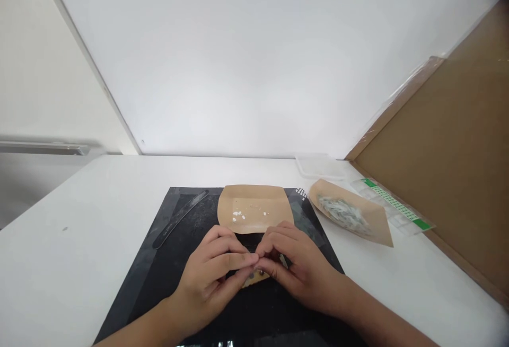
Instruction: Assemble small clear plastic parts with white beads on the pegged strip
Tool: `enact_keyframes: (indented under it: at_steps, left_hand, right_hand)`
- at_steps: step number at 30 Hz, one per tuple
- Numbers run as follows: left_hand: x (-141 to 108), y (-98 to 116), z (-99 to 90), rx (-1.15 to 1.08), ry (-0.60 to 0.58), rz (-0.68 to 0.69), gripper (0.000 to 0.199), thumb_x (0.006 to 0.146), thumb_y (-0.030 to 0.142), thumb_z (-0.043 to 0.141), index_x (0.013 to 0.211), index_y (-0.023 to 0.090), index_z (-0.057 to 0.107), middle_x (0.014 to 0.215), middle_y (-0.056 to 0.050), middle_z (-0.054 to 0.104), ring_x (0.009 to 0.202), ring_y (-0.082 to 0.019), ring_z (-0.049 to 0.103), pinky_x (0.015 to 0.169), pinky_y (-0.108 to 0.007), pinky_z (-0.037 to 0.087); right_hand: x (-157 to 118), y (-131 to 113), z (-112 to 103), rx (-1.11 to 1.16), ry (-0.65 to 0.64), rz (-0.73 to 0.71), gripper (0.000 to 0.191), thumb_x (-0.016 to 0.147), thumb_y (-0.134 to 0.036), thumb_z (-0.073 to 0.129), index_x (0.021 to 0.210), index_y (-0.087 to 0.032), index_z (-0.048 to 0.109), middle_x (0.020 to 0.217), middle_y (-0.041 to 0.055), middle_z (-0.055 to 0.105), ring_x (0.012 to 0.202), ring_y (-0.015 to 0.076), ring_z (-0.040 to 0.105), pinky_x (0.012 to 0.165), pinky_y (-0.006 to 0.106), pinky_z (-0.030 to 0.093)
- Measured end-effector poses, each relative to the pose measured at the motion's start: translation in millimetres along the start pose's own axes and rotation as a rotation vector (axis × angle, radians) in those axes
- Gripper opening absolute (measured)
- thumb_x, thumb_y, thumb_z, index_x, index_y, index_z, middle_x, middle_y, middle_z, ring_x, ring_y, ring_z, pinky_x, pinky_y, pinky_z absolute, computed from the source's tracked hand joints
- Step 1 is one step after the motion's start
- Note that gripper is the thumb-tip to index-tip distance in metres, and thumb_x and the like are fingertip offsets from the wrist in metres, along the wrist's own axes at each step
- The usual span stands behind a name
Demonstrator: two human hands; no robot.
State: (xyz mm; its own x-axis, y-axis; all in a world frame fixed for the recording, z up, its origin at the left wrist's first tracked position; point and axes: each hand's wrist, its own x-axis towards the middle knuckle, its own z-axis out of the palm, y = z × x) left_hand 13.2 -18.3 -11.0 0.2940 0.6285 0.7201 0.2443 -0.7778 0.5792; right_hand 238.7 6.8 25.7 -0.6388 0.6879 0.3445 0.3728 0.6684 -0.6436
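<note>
- At the far left of the black mat (149, 278), a dark, slim, curved file-like strip (180, 220) was seen lying slantwise, marked with pale dust.
- The left hand (214, 270) was held over the mat, its forearm cut off by the lower edge of the view. The index finger and thumb were stretched inward to the right, their tips drawn close together; what, if anything, was gripped between them could not be told.
- A small yellowish piece (256, 279), marked with dark spots, was placed low between the two hands, right beneath the meeting fingertips. Its upper part was covered by the fingers, so its full shape could not be made out, nor whether it was held or only touched.
- Just beyond the hands, a brown paper tray (254, 193) was set on the mat, its inside dotted with white flakes (238, 214); its near right edge was overlapped by the right hand (296, 262).
- The right hand was bent inward, fingers curled, with thumb and index tips brought against the left fingertips; its grip could not be told.
- Farther right, a second paper tray (382, 222) was filled with translucent slivers (345, 214), too small to be told apart.
</note>
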Motion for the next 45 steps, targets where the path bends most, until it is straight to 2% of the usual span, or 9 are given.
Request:
enact_keyframes:
  at_steps: [6, 9, 13, 19, 26, 31, 35, 40, 45]
  left_hand:
    - [-0.4, 0.6, -2.7, -0.030, 0.009, -0.061, 0.024, 0.094, 0.006, 0.073, 0.109, 0.024, 0.075, 0.092, -0.003, 0.077, 0.076, -0.015, 0.066, 0.084, -0.038, 0.056]
    - [-5.4, -1.0, -2.1, -0.104, 0.057, -0.248, 0.019, 0.093, 0.013, 0.075, 0.105, 0.027, 0.079, 0.090, -0.003, 0.077, 0.082, -0.016, 0.067, 0.069, -0.029, 0.057]
    - [-10.0, -2.8, 1.9, -0.206, 0.127, -0.490, 0.006, 0.092, 0.024, 0.077, 0.096, 0.025, 0.082, 0.090, -0.006, 0.075, 0.083, -0.018, 0.069, 0.049, -0.018, 0.048]
    - [-6.4, -1.6, 3.9, -0.231, 0.163, -0.609, 0.014, 0.091, 0.033, 0.079, 0.091, 0.020, 0.083, 0.087, -0.006, 0.078, 0.076, -0.017, 0.073, 0.055, -0.020, 0.054]
    - [-7.5, -2.5, 0.9, -0.221, 0.177, -0.675, 0.020, 0.088, 0.039, 0.082, 0.089, 0.019, 0.083, 0.087, -0.007, 0.081, 0.073, -0.018, 0.074, 0.056, -0.022, 0.055]
    - [-10.4, 0.1, 2.5, -0.202, 0.183, -0.689, 0.020, 0.087, 0.040, 0.082, 0.089, 0.020, 0.084, 0.087, -0.007, 0.082, 0.071, -0.017, 0.072, 0.055, -0.022, 0.054]
    - [-12.1, 0.8, 3.4, -0.199, 0.192, -0.697, 0.018, 0.089, 0.038, 0.078, 0.092, 0.020, 0.082, 0.090, -0.007, 0.082, 0.070, -0.016, 0.071, 0.054, -0.021, 0.052]
    - [-11.8, 0.1, 1.2, -0.236, 0.140, -0.701, 0.017, 0.091, 0.037, 0.076, 0.090, 0.021, 0.082, 0.091, -0.007, 0.081, 0.064, -0.013, 0.066, 0.054, -0.020, 0.049]
    - [-9.6, 1.5, -0.4, -0.290, 0.089, -0.719, 0.018, 0.093, 0.037, 0.076, 0.091, 0.020, 0.082, 0.091, -0.007, 0.081, 0.066, -0.012, 0.066, 0.055, -0.020, 0.046]
  right_hand:
    - [1.5, 3.4, 1.3, 0.093, 0.008, 0.033, 0.015, 0.099, -0.037, 0.074, 0.095, -0.023, 0.068, 0.083, -0.0043, 0.068, 0.078, 0.0119, 0.062, 0.078, 0.027, 0.045]
    - [3.0, 2.7, 2.7, 0.136, -0.007, 0.062, 0.017, 0.097, -0.038, 0.077, 0.100, -0.024, 0.068, 0.088, -0.0040, 0.070, 0.079, 0.0117, 0.064, 0.079, 0.027, 0.047]
    - [4.1, 0.8, 8.2, 0.147, 0.000, 0.086, 0.016, 0.097, -0.033, 0.076, 0.105, -0.024, 0.067, 0.096, -0.0026, 0.073, 0.082, 0.0119, 0.067, 0.080, 0.027, 0.050]
    - [4.9, 1.6, 17.9, 0.051, 0.094, 0.063, 0.013, 0.096, -0.033, 0.076, 0.102, -0.023, 0.068, 0.094, 0.0000, 0.076, 0.084, 0.0154, 0.070, 0.081, 0.030, 0.052]
    - [7.7, 0.2, 22.9, -0.055, 0.162, -0.041, 0.012, 0.098, -0.031, 0.073, 0.099, -0.022, 0.066, 0.092, 0.0014, 0.079, 0.081, 0.0160, 0.072, 0.083, 0.033, 0.051]
    - [8.1, 2.8, 27.6, -0.093, 0.214, -0.109, 0.010, 0.098, -0.027, 0.074, 0.099, -0.022, 0.065, 0.089, -0.0021, 0.079, 0.075, 0.0136, 0.073, 0.079, 0.032, 0.048]
    - [9.0, 5.0, 27.4, -0.145, 0.248, -0.154, 0.007, 0.099, -0.022, 0.072, 0.104, -0.023, 0.066, 0.092, -0.0008, 0.081, 0.079, 0.0142, 0.075, 0.080, 0.032, 0.048]
    - [9.3, 4.7, 23.6, -0.180, 0.245, -0.196, 0.014, 0.097, -0.012, 0.069, 0.107, -0.022, 0.066, 0.096, 0.0006, 0.080, 0.085, 0.0142, 0.076, 0.079, 0.031, 0.048]
    - [7.5, 4.7, 20.0, -0.261, 0.292, -0.257, 0.014, 0.097, -0.010, 0.071, 0.104, -0.021, 0.066, 0.093, -0.0027, 0.081, 0.082, 0.0126, 0.076, 0.103, 0.038, 0.039]
